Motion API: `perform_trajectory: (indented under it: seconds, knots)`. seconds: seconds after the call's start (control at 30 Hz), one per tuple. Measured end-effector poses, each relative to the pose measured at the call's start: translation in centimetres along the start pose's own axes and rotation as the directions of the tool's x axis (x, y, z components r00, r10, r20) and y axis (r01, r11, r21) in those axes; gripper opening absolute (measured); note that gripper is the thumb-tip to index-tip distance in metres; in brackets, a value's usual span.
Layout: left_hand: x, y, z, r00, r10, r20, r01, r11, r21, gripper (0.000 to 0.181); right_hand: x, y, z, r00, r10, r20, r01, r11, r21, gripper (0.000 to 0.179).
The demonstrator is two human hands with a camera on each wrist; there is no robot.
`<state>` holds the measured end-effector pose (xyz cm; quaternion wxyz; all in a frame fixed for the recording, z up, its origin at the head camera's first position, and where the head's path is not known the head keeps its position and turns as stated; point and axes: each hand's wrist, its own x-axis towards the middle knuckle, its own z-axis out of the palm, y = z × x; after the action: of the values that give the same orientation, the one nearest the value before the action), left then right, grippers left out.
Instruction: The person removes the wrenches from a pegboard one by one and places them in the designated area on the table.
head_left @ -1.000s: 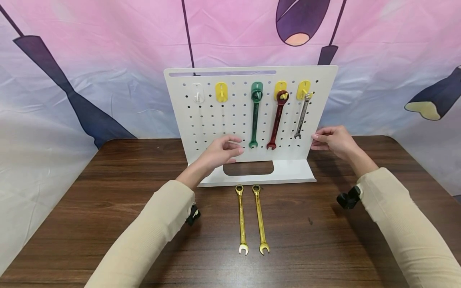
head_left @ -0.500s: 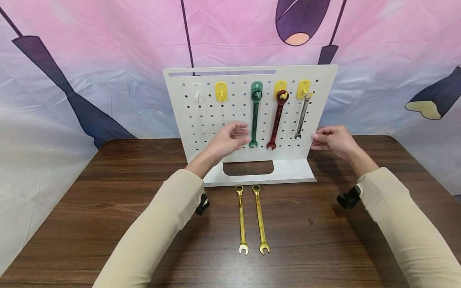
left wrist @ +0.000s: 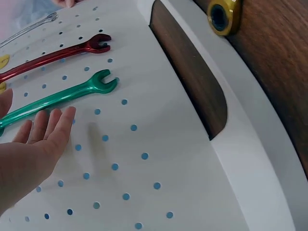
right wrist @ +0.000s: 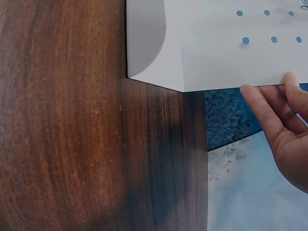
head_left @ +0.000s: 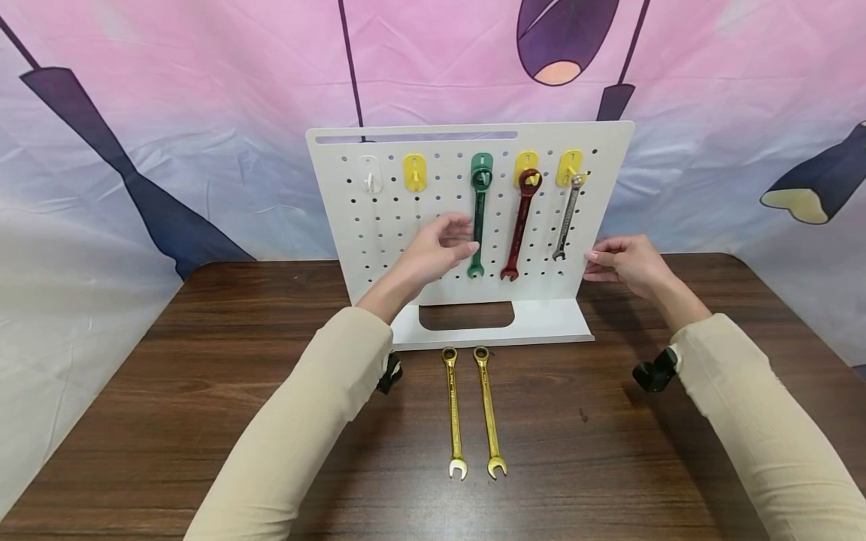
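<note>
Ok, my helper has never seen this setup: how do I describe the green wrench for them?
Look to the white pegboard standing on the brown table, with five hooks in a row. The green wrench hangs from the middle hook, just left of the red wrench. It alone is green; the silver wrench hangs farther right, and the gold wrenches lie on the table.

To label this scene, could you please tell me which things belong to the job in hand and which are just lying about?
Likely in the job:
green wrench, by the left hand
white pegboard, held by the right hand

Apparently idle:
red wrench, silver wrench, both hanging
two gold wrenches, on the table
</note>
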<state>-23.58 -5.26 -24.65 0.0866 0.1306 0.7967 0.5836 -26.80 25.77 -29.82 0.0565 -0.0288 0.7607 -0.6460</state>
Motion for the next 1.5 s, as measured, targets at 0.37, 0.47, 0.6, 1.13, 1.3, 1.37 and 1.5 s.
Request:
perform_trajectory:
  seconds: [0.37, 0.47, 0.6, 1.13, 1.3, 1.37, 1.5]
  knots:
    - [0.0, 0.53, 0.14, 1.0, 0.003, 0.022, -0.003, 1.0, -0.026, 0.05, 0.01, 0.05, 0.02, 1.0, 0.0, 0.004, 0.0, 1.0, 0.0, 0.013]
    - [-0.04, 0.62, 0.1, 0.999, -0.001, 0.038, 0.003, 1.0, -0.028, 0.051, 0.01, 0.04, 0.02, 1.0, -0.001, 0.003, 0.001, 1.0, -0.001, 0.013]
    - [-0.11, 0.67, 0.04, 0.999, -0.007, 0.053, 0.007, 1.0, -0.016, 0.052, -0.03, -0.02, 0.04, 1.0, -0.002, -0.001, 0.002, 1.0, -0.02, 0.012]
    - [0.05, 0.49, 0.01, 0.998, 0.012, 0.054, -0.014, 1.0, 0.026, 0.051, -0.06, -0.11, 0.09, 1.0, -0.001, -0.007, 0.0, 0.998, -0.055, 0.014]
    - [0.05, 0.45, 0.1, 0.997, 0.031, 0.066, -0.032, 0.999, 0.015, 0.05, -0.01, -0.02, -0.01, 1.0, -0.001, -0.004, 0.0, 0.999, -0.044, 0.013]
    - [0.07, 0.42, 0.16, 0.997, 0.039, 0.07, -0.04, 0.999, 0.003, 0.05, 0.0, 0.01, -0.04, 1.0, 0.0, -0.003, 0.0, 0.999, -0.041, 0.013]
    - [0.11, 0.36, 0.31, 0.996, 0.061, 0.061, -0.06, 0.998, -0.015, 0.049, 0.06, 0.04, -0.07, 1.0, 0.003, -0.004, -0.003, 0.999, -0.032, 0.013]
